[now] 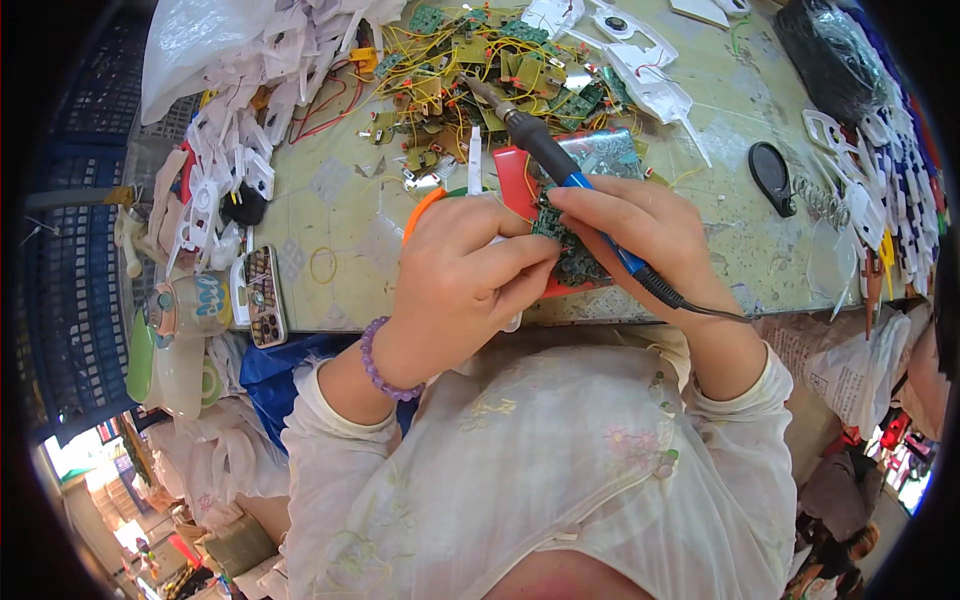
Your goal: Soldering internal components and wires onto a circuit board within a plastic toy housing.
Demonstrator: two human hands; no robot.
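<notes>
My right hand [650,225] is closed around a soldering iron [550,155] with a blue and black handle. The iron's metal tip points away, toward a pile of small circuit boards with yellow wires [470,60]. Thumb and fingers of my left hand [455,265] are pinched together at the edge of a green circuit board [547,222]. More of this board lies beneath my right fingers. Under the hands is a red sheet [514,180]. A white plastic strip [475,160] and an orange curved piece [424,210] stick out past my left hand, which partly hides them.
White plastic housings [640,75] lie beyond the pile, with more heaped left and right. A phone [264,295] and a clear bottle [195,305] are at the table's left edge. A black oval ring [770,175] and a metal spring [822,203] lie right.
</notes>
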